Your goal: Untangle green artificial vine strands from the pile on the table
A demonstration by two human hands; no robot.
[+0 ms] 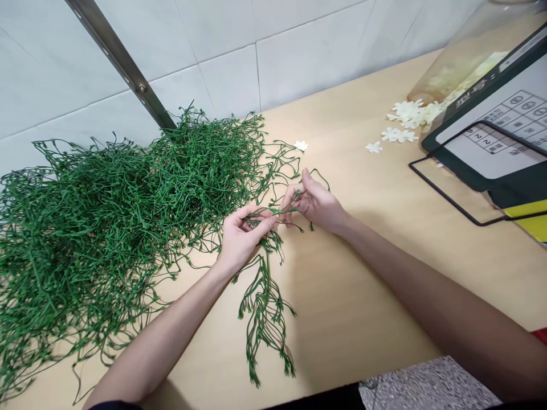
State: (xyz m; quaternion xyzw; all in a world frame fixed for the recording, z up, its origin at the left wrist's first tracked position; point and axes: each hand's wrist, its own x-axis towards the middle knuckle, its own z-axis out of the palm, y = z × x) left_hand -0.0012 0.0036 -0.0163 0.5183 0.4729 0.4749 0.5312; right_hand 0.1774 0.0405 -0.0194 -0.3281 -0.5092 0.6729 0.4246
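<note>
Thin green plastic stems lie in a large tangled pile (pixel 128 210) across the left of the table. My left hand (pixel 243 233) pinches a few green stems between thumb and fingers, just right of the pile. Close beside it, my right hand (pixel 314 205) has its thumb raised and its fingers bent around the ends of the same stems; some strands stick out past it. A separate bunch of green stems (pixel 267 319) lies on the table below my hands, its branching tips toward me.
White flower pieces (pixel 410 117) lie at the back right, with a single white flower (pixel 301 146) beyond my hands. At the right are a clear container (pixel 465 57), a dark-framed printed board (pixel 504 125) and a black wire stand (pixel 453 202). A metal post (pixel 123 62) rises by the tiled wall.
</note>
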